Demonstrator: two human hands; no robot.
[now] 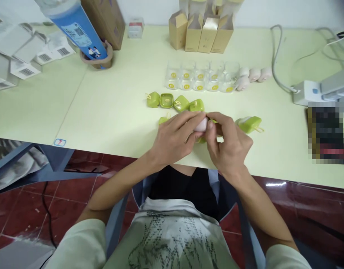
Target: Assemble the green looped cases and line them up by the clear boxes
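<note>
My left hand [176, 136] and my right hand [226, 144] meet over the front edge of the pale green table [104, 108]. Both are closed on a small pale pink rounded piece [202, 124], pinched between their fingertips. A bit of a green case [201, 140] shows under the fingers. A row of green square cases [174, 101] lies just beyond my hands. Another green case [248, 124] lies to the right of my right hand, and one more green case [163, 120] peeks out at the left.
Clear plastic cups with yellow dots [200, 80] stand in rows behind, with pink rounded pieces [254, 74] beside them. Tan cartons [201, 31] stand at the back. A blue cylinder [76, 26], white labelled boxes [26, 56], grey cables [275, 56] and a power strip [309, 91] line the sides.
</note>
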